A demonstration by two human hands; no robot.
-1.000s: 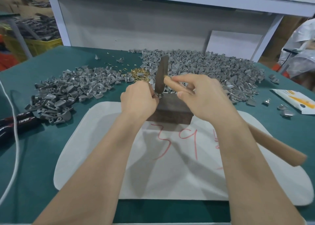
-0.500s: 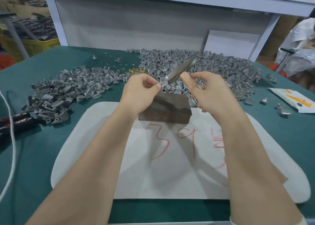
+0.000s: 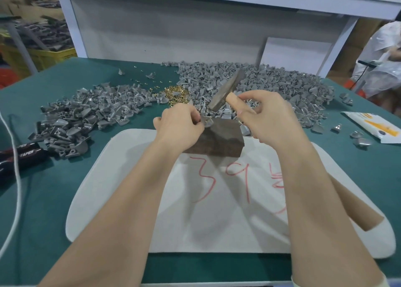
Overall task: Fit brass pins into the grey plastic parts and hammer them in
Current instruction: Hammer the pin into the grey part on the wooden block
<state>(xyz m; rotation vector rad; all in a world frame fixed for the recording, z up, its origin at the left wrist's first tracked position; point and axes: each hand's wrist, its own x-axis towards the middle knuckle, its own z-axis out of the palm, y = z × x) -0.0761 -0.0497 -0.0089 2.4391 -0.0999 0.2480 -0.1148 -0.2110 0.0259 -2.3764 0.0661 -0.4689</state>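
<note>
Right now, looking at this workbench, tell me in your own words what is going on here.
A person is working at a green table. Their left hand pinches a small grey plastic part on top of a dark block, while the right hand grips a hammer close to its head, tilted over that part. A heap of brass pins and piles of loose grey parts lie behind the block.

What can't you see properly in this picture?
Head view.
The grey part on the block: mostly hidden by the left hand; any pin in it is too small to tell.
The hammer handle: middle hidden by the right hand and arm.
The pliers: cut off by the left edge.
The packet: cut off by the right edge.
</note>
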